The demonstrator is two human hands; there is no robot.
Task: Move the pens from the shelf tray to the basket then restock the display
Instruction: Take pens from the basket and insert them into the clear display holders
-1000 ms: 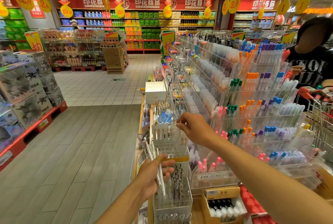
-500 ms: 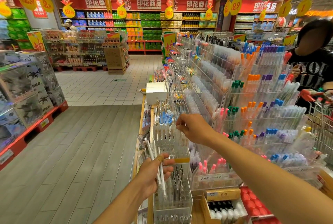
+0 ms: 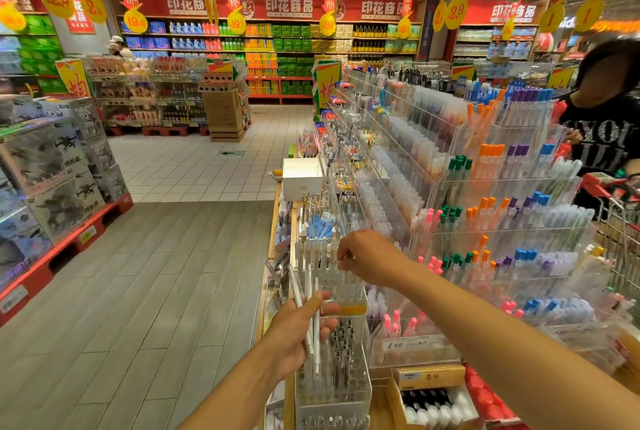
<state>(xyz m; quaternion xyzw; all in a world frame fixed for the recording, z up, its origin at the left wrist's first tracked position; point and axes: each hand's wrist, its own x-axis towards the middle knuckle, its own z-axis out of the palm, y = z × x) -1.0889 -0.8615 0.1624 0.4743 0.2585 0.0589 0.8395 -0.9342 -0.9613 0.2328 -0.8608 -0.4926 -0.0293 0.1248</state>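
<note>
At the far left of the frame, boxed goods (image 3: 52, 166) are stacked on a red pallet beside the grey plank floor (image 3: 166, 291). Moving toward the lower centre, the left hand (image 3: 299, 332) grips a small bundle of white pens (image 3: 310, 312) — thin, pale barrels that stand almost upright and fan slightly above the thumb, which wears a tan bandage. Just right of that hand stands the clear plastic pen tray (image 3: 332, 377), tiered, with dark-tipped pens in its lower part and white ones higher up. The right hand (image 3: 367, 256) sits above it at centre, fingers curled down and pinching the tops of the white pens in the upper tier. Farther right, a stepped clear display (image 3: 502, 194) holds orange, green, purple, blue and pink capped pens — and a person in a black shirt (image 3: 602, 138) stands at the right edge.
</note>
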